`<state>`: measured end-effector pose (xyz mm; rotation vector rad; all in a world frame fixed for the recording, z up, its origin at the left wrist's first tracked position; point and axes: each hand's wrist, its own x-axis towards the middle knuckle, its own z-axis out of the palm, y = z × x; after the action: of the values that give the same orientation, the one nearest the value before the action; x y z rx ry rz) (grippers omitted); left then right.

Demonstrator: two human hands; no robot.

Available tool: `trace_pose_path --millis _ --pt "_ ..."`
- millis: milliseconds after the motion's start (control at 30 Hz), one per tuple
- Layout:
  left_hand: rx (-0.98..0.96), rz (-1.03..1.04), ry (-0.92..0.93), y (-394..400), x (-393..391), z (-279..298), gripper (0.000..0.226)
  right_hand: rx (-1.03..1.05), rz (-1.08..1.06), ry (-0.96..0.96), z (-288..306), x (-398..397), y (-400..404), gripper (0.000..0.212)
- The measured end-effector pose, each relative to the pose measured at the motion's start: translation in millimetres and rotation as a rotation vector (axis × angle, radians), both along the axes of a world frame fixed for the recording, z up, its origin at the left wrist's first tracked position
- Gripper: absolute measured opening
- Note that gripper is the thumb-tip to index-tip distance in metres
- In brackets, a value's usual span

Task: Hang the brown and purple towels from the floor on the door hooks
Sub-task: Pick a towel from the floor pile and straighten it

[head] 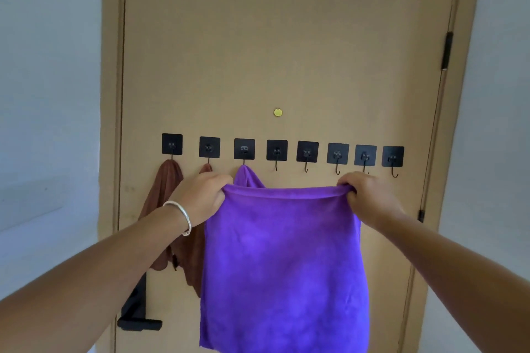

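I hold a purple towel (pixel 284 261) spread out in front of the door (pixel 286 51), just below a row of several black stick-on hooks (pixel 276 150). My left hand (pixel 200 198) grips its top left corner and my right hand (pixel 364 195) grips its top right corner. The two leftmost hooks each carry a brown towel (pixel 162 200), the second one (pixel 195 255) mostly hidden by my left arm. Another purple towel (pixel 246 178) hangs on the third hook, largely hidden behind the one I hold. The hooks to the right are bare.
The black door handle (pixel 137 321) sticks out at the lower left of the door. A small brass disc (pixel 278 112) sits above the hooks. Hinges (pixel 446 50) run down the right edge. Pale walls flank the door frame.
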<state>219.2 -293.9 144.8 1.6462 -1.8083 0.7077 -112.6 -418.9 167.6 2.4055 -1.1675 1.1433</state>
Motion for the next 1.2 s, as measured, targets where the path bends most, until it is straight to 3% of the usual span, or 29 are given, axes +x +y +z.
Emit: trace_pose_path --millis 133,200,300,333,433,533,600,633,667,767,967,1100,1200 --pt "-0.010 -0.056 -0.065 -45.5 24.7 5.9 0.028 -0.072 -0.099 0.182 3.0 30.0 -32.9 0.021" --pt "0.082 -0.112 -0.025 -63.4 34.1 8.9 0.035 -0.136 -0.093 0.260 2.3 39.4 -46.6 0.024" --pt "0.134 -0.138 -0.205 -90.9 48.4 8.7 0.042 -0.287 0.017 0.387 3.0 48.0 -60.8 0.034" --pt "0.218 -0.127 -0.152 -93.9 51.5 9.3 0.038 -0.322 0.036 0.445 4.5 49.3 -64.2 0.038" --pt "0.233 0.071 -0.515 -112.8 57.4 12.0 0.036 -0.352 0.033 0.607 10.2 52.3 -77.4 0.038" --pt "0.214 0.082 -0.460 -126.9 54.7 20.3 0.041 -0.322 -0.007 0.669 13.8 59.4 -100.0 0.043" --pt "0.194 0.107 -0.572 -139.3 47.1 25.8 0.061 -0.277 -0.089 0.724 16.7 69.2 -113.5 0.057" --pt "0.200 0.141 -0.624 -145.3 43.3 27.5 0.054 -0.249 -0.132 0.733 19.2 75.9 -117.7 0.061" --pt "0.253 0.213 -0.550 -146.1 36.4 31.4 0.050 -0.221 -0.167 0.722 21.4 82.7 -121.6 0.064" --pt "0.269 0.334 -0.425 -157.8 20.4 46.6 0.068 -0.152 -0.259 0.685 26.2 100.4 -132.1 0.065" --pt "0.343 0.459 -0.389 -195.9 -3.1 49.5 0.054 -0.075 -0.364 0.660 20.3 129.6 -144.9 0.054" --pt "0.351 0.472 -0.449 -208.5 -9.1 24.5 0.041 -0.068 -0.330 0.731 -6.9 138.5 -152.5 0.051" --pt "0.383 0.439 -0.444 -214.8 -12.0 2.7 0.045 -0.050 -0.281 0.696 -28.0 142.7 -156.2 0.052"
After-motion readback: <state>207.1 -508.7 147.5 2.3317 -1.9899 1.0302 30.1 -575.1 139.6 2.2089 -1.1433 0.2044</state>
